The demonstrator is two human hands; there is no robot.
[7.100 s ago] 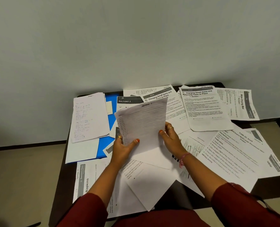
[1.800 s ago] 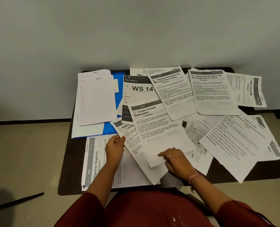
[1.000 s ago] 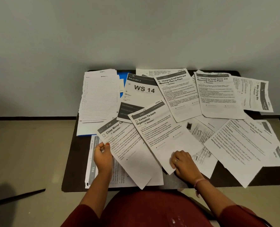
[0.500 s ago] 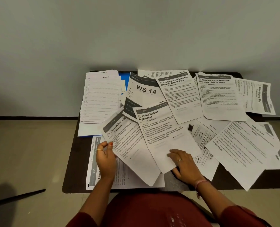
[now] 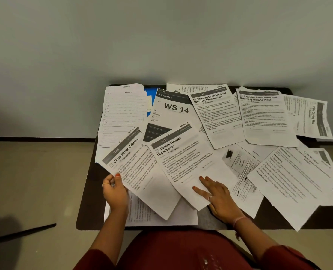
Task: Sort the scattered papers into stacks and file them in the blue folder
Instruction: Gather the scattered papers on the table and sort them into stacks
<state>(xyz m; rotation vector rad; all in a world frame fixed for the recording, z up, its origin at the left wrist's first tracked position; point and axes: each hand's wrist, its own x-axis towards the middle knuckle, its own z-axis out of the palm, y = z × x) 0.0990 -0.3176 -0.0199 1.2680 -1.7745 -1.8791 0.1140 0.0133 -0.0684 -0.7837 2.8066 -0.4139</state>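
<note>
Papers lie scattered over the dark table (image 5: 87, 211), overlapping one another. Left hand (image 5: 115, 191) pinches the near left edge of the "Close Mirror Cabinet" sheet (image 5: 140, 172) — thumb on top of the page, the other fingers curled beneath it — and the sheet tilts up off the pile at that corner. Right hand (image 5: 218, 197) rests flat with straight, spread fingers on the lower blank part of the "Curtain Tie-back Organization" sheet (image 5: 183, 160), gripping nothing; that sheet's left edge lies over the right side of the mirror-cabinet page. The blue folder (image 5: 149, 94) sits at the far left of the table, well apart from both hands, almost wholly covered — only a strip shows between the stack of lined pages (image 5: 122, 114) and the "WS 14" sheet (image 5: 173, 108).
</note>
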